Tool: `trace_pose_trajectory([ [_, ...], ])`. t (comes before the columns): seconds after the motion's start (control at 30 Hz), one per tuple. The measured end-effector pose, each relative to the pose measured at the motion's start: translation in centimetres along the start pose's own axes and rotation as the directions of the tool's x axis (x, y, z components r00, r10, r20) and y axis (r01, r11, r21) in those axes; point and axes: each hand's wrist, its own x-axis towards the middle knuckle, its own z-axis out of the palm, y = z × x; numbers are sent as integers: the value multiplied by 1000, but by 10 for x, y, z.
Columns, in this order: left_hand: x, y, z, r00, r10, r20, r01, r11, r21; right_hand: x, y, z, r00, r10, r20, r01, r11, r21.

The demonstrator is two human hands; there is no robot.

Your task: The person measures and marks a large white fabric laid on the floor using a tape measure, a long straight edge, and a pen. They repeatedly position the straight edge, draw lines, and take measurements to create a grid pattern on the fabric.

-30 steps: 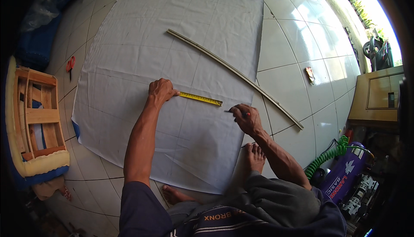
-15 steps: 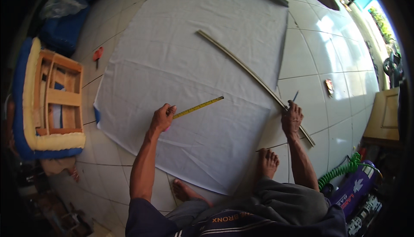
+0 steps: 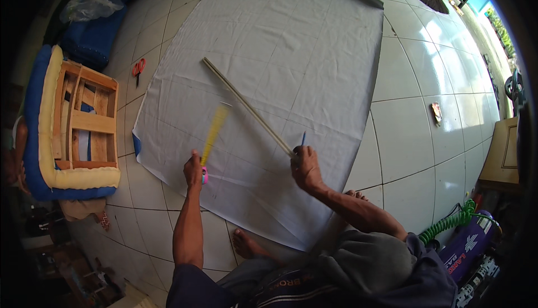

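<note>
A large pale grey cloth point(image 3: 185, 89) lies spread over the floor in front of me, with faint lines on it. My left hand point(image 3: 193, 168) is closed around a tape measure point(image 3: 204, 175) with a pink case. Its yellow blade sticks out forward over the cloth, blurred by motion. My right hand point(image 3: 307, 169) grips the near end of a long, thin straight bar point(image 3: 246, 102), which slants away to the far left above or on the cloth; I cannot tell whether it touches. A blue pen or pencil point(image 3: 304, 138) pokes up from the same hand.
Red-handled scissors point(image 3: 138, 68) lie on tiles left of the cloth. An upholstered wooden frame point(image 3: 92, 122) stands at left, with part of another person behind it. A purple tank point(image 3: 468, 246) with a green coiled hose point(image 3: 451, 224) is at lower right. A small packet point(image 3: 436, 113) lies right.
My right hand has moved left onto the cloth area, carrying the bar and the pen or pencil. My left hand has shifted slightly left and down, and the tape blade has swung left, pointing more forward.
</note>
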Motion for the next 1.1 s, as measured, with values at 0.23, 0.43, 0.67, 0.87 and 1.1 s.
trace_pose_trajectory([
  [0.23, -5, 27, 26, 993, 67, 97, -59, 995, -78, -25, -7, 6, 983, -68, 171, 90, 988, -127],
  [0.43, -41, 87, 117, 854, 480, 202, -520, 777, 354, -35, -5, 1, 980, -68, 186, 94, 986, -136],
  [0.67, -46, 127, 136, 851, 384, 359, -519, 720, 460, -115, 25, -70, 914, 105, 393, 32, 945, -326],
  [0.87, -41, 122, 134, 821, 373, 433, -551, 714, 431, -172, 70, -103, 907, 421, -19, -300, 612, -732],
  [1.1, -41, 125, 134, 800, 406, 441, -585, 689, 427, -157, 44, -117, 727, 675, 130, -429, 593, -681],
])
